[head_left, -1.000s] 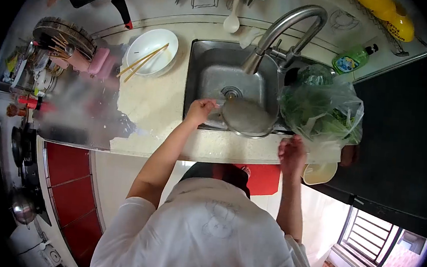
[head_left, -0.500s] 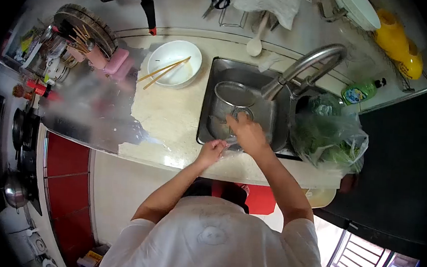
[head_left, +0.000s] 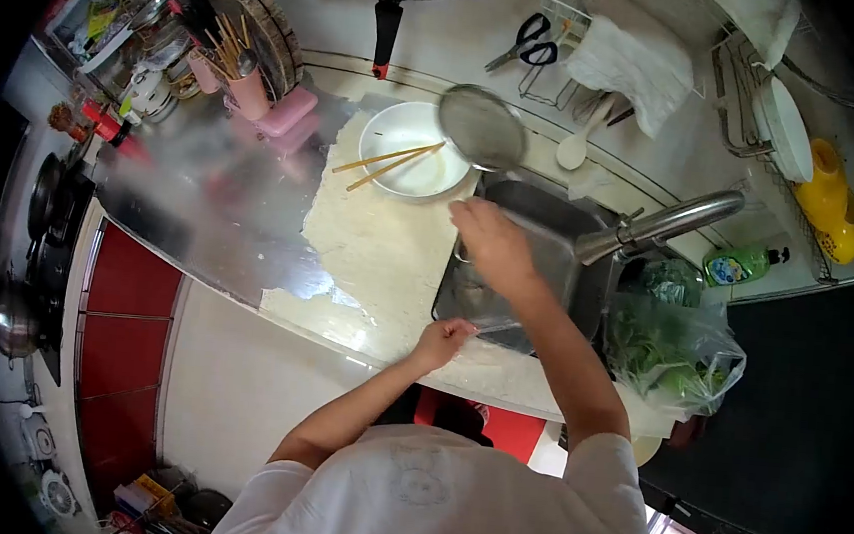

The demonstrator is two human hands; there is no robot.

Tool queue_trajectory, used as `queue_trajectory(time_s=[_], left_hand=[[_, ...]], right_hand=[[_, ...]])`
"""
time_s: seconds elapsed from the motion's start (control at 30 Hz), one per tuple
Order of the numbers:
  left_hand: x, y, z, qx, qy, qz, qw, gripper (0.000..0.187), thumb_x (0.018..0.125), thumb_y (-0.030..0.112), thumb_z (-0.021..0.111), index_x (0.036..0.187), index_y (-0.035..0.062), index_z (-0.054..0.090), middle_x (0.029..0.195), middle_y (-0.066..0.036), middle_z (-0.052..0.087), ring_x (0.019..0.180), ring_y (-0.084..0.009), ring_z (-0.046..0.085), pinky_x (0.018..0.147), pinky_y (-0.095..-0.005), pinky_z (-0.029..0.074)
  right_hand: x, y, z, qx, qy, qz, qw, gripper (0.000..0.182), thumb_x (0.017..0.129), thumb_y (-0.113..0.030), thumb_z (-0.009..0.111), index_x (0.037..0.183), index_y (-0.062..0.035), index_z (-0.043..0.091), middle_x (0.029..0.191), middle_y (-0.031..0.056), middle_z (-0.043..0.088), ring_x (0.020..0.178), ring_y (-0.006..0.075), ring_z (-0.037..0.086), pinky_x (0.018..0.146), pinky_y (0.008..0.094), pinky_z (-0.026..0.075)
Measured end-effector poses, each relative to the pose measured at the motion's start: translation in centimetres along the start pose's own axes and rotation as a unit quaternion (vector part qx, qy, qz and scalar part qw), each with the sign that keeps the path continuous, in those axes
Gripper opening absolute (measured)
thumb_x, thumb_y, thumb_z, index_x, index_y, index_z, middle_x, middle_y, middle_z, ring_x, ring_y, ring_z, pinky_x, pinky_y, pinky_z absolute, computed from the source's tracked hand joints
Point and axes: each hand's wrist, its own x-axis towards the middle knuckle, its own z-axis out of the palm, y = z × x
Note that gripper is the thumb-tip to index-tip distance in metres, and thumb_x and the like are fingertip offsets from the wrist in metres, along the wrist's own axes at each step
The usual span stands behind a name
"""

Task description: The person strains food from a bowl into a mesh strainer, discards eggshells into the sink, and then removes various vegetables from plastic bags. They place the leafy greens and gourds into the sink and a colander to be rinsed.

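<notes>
- One view, the head camera, so everything here comes from it. My right hand sits at centre frame over the near left corner of the sink. Its grip is closed on what I take to be the handle of the strainer; the handle itself is hidden behind the hand.
- The strainer is raised above the desk, just up and left of the hand. Its mesh tilts toward the camera, between the white bowl and the sink's far edge. Holding it high, I judge, keeps any drips over the basin.
- My left hand rests on the desk's front edge, below the sink. I read that as bracing. I cannot tell whether its grip is curled around anything.
- Two chopsticks lie across the bowl, bridging the rim so that they stay off the desk.
- The bag of greens slumps at the right, beside the sink and under the faucet, near the water.
</notes>
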Motion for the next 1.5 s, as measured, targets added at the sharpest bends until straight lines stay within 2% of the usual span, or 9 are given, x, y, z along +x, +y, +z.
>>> queue_trajectory(time_s=[0.2, 0.43, 0.63, 0.73, 0.9, 1.03, 1.37, 1.47, 1.5], left_hand=[[0.9, 0.6, -0.1, 0.065, -0.010, 0.010, 0.998, 0.018, 0.090, 0.015, 0.051, 0.093, 0.0034, 0.063, 0.061, 0.001, 0.052, 0.056, -0.0066, 0.045, 0.052, -0.0237, 0.039], [2.7, -0.2, -0.2, 0.001, 0.055, 0.104, 0.993, 0.013, 0.089, 0.012, 0.051, 0.091, 0.0046, 0.061, 0.068, 0.001, 0.056, 0.059, -0.0072, 0.047, 0.052, -0.0236, 0.039], [5.0, 4.9, 0.3, -0.150, -0.062, -0.032, 0.986, 0.028, 0.094, 0.032, 0.047, 0.095, 0.0090, 0.062, 0.063, 0.005, 0.049, 0.051, -0.0036, 0.036, 0.046, -0.0204, 0.031], [4.4, 8.4, 1.3, -0.176, -0.150, -0.062, 0.971, 0.034, 0.091, 0.039, 0.048, 0.094, 0.0073, 0.061, 0.082, -0.002, 0.062, 0.065, -0.0102, 0.054, 0.062, -0.0305, 0.050], [4.7, 11.2, 3.5, -0.235, -0.375, -0.091, 0.892, 0.043, 0.091, 0.044, 0.044, 0.097, 0.0041, 0.059, 0.093, -0.008, 0.063, 0.083, -0.0218, 0.062, 0.073, -0.0420, 0.052], [1.5, 12.9, 9.0, -0.228, -0.468, -0.068, 0.851, 0.064, 0.081, 0.051, 0.056, 0.118, -0.0011, 0.049, 0.114, -0.011, 0.056, 0.093, -0.0235, 0.060, 0.075, -0.0432, 0.052], [-5.3, 7.4, 26.0, -0.124, -0.570, -0.137, 0.801, 0.062, 0.081, 0.037, 0.064, 0.128, 0.0036, 0.042, 0.093, 0.000, 0.053, 0.073, -0.0112, 0.054, 0.053, -0.0272, 0.047], [-7.9, 5.6, 29.8, -0.182, -0.545, -0.185, 0.797, 0.050, 0.085, 0.035, 0.059, 0.123, 0.0055, 0.048, 0.105, -0.005, 0.057, 0.061, -0.0169, 0.054, 0.048, -0.0308, 0.044], [-8.0, 3.6, 30.5, -0.179, -0.522, -0.156, 0.819, 0.045, 0.090, 0.040, 0.049, 0.123, 0.0091, 0.049, 0.103, -0.006, 0.058, 0.057, -0.0189, 0.053, 0.046, -0.0312, 0.044]], right_hand=[[4.9, -2.0, 8.1, -0.020, -0.238, 0.044, 0.970, 0.038, 0.076, -0.005, 0.050, 0.114, -0.0043, 0.049, 0.097, 0.0160, 0.053, 0.091, 0.0307, 0.057, 0.075, 0.0382, 0.050], [1.6, -3.5, 4.8, 0.032, -0.063, 0.168, 0.983, 0.045, 0.079, -0.007, 0.048, 0.124, -0.0042, 0.043, 0.119, 0.0178, 0.051, 0.104, 0.0318, 0.054, 0.081, 0.0384, 0.049], [-12.8, 2.2, -1.3, 0.033, -0.046, 0.232, 0.971, 0.034, 0.083, -0.026, 0.055, 0.111, -0.0079, 0.056, 0.109, 0.0123, 0.058, 0.106, 0.0285, 0.052, 0.090, 0.0385, 0.041], [-17.2, 3.8, -3.7, 0.088, -0.102, 0.267, 0.954, 0.030, 0.084, -0.025, 0.057, 0.106, -0.0042, 0.060, 0.108, 0.0134, 0.060, 0.106, 0.0286, 0.053, 0.091, 0.0371, 0.041], [-19.2, 0.1, -9.0, 0.564, 0.119, 0.486, 0.658, 0.019, 0.092, -0.019, 0.048, 0.094, -0.0038, 0.058, 0.083, 0.0010, 0.058, 0.076, 0.0127, 0.058, 0.070, 0.0277, 0.048], [-21.7, -2.5, -14.8, 0.570, 0.226, 0.569, 0.548, 0.018, 0.091, -0.020, 0.049, 0.098, -0.0051, 0.056, 0.071, -0.0003, 0.053, 0.060, 0.0071, 0.051, 0.048, 0.0246, 0.045], [-37.7, -5.3, -29.6, 0.378, 0.152, 0.648, 0.644, 0.027, 0.087, -0.014, 0.056, 0.112, -0.0038, 0.055, 0.088, -0.0006, 0.056, 0.082, 0.0082, 0.053, 0.073, 0.0227, 0.044], [-43.5, -6.0, -33.1, 0.348, 0.041, 0.522, 0.778, 0.040, 0.082, -0.012, 0.064, 0.120, -0.0035, 0.052, 0.101, 0.0015, 0.057, 0.094, 0.0128, 0.053, 0.087, 0.0268, 0.041], [-46.8, -5.5, -33.3, 0.463, 0.092, 0.494, 0.730, 0.050, 0.079, -0.012, 0.068, 0.124, -0.0033, 0.049, 0.108, 0.0029, 0.057, 0.100, 0.0146, 0.053, 0.092, 0.0288, 0.039]])
